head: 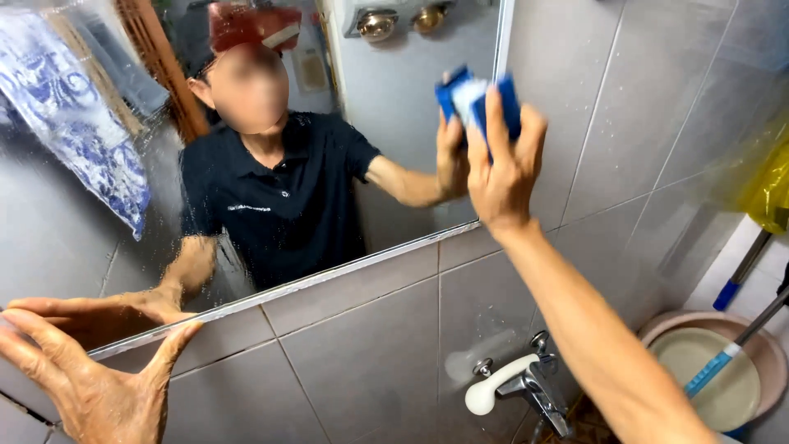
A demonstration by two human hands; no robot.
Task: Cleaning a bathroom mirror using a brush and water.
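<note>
Tiled bathroom: grey wall tiles (370,362), wet streaked mirror (394,107) above them with a thin metal lower edge. Chrome tap (526,382) with a white handle sits low on the wall; basin (740,370) and two mop handles at lower right; yellow bag at the right edge. Right hand (503,168) is raised, arm stretched up, fingers clamped around a blue-and-white sponge pad (477,100) pressed flat against the mirror near its right edge. Left hand (90,370) is splayed wide, fingers spread, fingertips touching the mirror's lower-left edge, holding nothing.
</note>
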